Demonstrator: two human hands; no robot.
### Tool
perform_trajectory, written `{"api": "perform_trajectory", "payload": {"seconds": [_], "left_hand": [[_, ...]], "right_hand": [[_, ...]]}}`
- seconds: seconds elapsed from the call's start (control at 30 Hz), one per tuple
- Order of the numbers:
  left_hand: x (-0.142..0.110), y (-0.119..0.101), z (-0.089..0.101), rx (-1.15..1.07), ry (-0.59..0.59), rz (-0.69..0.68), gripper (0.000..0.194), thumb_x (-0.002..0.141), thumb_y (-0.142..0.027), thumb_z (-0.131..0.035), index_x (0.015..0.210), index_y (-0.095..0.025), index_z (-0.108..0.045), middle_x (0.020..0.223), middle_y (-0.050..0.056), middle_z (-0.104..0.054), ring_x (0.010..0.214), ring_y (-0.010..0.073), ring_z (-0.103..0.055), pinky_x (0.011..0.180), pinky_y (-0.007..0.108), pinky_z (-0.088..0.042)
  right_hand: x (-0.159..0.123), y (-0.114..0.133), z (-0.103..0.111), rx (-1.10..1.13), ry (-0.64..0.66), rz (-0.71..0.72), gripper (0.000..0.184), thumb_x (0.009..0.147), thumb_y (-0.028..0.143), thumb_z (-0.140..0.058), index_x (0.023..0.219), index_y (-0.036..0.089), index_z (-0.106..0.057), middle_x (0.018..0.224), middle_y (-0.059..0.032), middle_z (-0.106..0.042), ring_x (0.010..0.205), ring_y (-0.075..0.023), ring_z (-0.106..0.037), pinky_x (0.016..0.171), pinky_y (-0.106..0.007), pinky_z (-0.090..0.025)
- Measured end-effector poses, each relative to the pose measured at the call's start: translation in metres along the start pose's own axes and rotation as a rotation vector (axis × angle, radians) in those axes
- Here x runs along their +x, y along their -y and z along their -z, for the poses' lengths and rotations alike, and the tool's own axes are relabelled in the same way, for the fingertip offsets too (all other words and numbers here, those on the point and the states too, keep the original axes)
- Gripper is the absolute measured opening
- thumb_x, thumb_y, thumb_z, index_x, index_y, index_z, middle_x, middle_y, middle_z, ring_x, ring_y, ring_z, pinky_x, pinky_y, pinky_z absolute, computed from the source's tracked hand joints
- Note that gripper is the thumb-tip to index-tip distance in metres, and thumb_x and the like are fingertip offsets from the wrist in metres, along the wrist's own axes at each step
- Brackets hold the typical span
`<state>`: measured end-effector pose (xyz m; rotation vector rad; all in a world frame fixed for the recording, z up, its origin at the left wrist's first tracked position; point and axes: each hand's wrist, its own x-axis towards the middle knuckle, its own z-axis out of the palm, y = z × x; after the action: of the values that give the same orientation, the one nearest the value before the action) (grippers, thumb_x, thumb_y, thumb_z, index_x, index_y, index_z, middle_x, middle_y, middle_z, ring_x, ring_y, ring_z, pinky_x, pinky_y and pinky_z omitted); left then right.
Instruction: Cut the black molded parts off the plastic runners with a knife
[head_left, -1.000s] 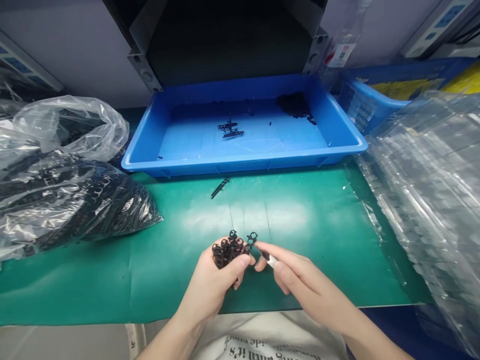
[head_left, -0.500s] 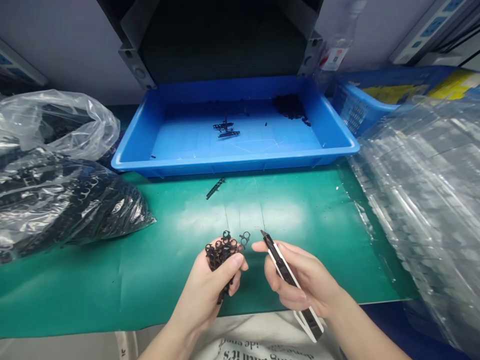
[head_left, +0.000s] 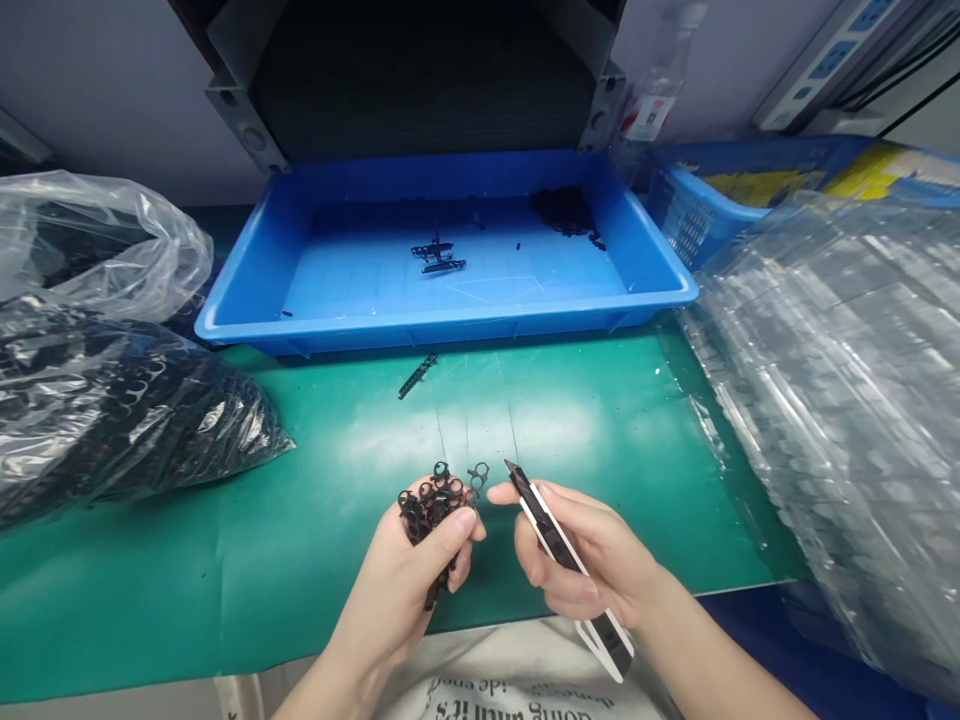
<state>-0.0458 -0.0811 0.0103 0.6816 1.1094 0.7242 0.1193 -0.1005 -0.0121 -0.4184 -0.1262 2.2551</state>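
Note:
Black plastic ring parts (head_left: 433,506) are bunched in my left hand (head_left: 409,565), whose thumb presses across them. One two-ringed piece (head_left: 478,478) sticks out to the right of the bunch, near the fingertips. My right hand (head_left: 589,555) is closed around a white and black utility knife (head_left: 559,545), its tip pointing up and left. A small gap separates the knife tip from that two-ringed piece. On the green mat beyond my hands lies a thin black strip (head_left: 417,376).
A blue tray (head_left: 442,325) behind the mat (head_left: 315,560) holds black strips (head_left: 439,255) and a dark pile (head_left: 564,212). At left sits a clear bag (head_left: 127,410) of black parts. On the right are stacked clear plastic trays (head_left: 840,380), a blue basket (head_left: 686,215) and a bottle (head_left: 649,110).
The whole view has shifted slightly, so everything appears a little further left. Both hands keep the same grip and stay about the same distance apart.

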Motion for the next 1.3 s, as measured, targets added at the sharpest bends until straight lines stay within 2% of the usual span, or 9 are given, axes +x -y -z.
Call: {"api": "perform_trajectory", "payload": {"seconds": [0.43,0.73,0.9,1.2,1.3], "left_hand": [[0.006,0.005,0.006,0.012,0.063,-0.03,0.023,0.074,-0.034,-0.063,0.068,-0.014,-0.053,0.044,-0.006,-0.044,0.041,0.0064,-0.038,0.041,0.019,-0.03],[0.003,0.004,0.005,0.019,0.032,-0.012,0.024,0.073,-0.035,-0.063,0.067,-0.015,-0.052,0.046,-0.005,-0.044,0.042,0.0068,-0.038,0.042,0.02,-0.029],[0.001,0.0,0.0,0.021,0.011,0.0,0.025,0.072,-0.036,-0.063,0.066,-0.015,-0.051,0.045,-0.005,-0.043,0.042,0.0071,-0.037,0.043,0.021,-0.028],[-0.001,-0.002,-0.004,0.013,-0.031,0.009,0.025,0.071,-0.036,-0.064,0.071,-0.015,-0.05,0.046,-0.006,-0.044,0.042,0.0065,-0.035,0.044,0.021,-0.027],[0.001,0.0,-0.001,0.022,-0.026,-0.006,0.026,0.071,-0.036,-0.064,0.072,-0.015,-0.049,0.051,-0.005,-0.047,0.042,0.0061,-0.037,0.044,0.021,-0.027]], "right_hand": [[0.001,0.0,0.001,0.039,0.051,-0.001,0.024,0.091,0.021,-0.044,0.106,0.015,-0.061,0.07,-0.0096,-0.068,0.034,-0.0039,-0.036,0.03,-0.012,-0.029],[0.001,-0.001,-0.001,0.018,0.005,0.003,0.024,0.09,0.019,-0.043,0.103,0.014,-0.063,0.067,-0.0093,-0.068,0.032,-0.0036,-0.035,0.029,-0.011,-0.031],[0.001,-0.002,-0.002,0.011,0.0,-0.001,0.021,0.087,0.022,-0.05,0.101,0.015,-0.064,0.066,-0.0081,-0.068,0.031,-0.0031,-0.035,0.029,-0.011,-0.031],[0.002,-0.003,-0.001,-0.047,-0.015,0.003,0.02,0.087,0.025,-0.053,0.102,0.017,-0.064,0.065,-0.0061,-0.067,0.031,-0.0026,-0.033,0.028,-0.012,-0.027],[0.001,-0.002,-0.003,-0.181,-0.056,0.03,0.024,0.088,0.031,-0.051,0.104,0.017,-0.062,0.064,-0.0039,-0.065,0.032,-0.0025,-0.032,0.029,-0.013,-0.023]]}}
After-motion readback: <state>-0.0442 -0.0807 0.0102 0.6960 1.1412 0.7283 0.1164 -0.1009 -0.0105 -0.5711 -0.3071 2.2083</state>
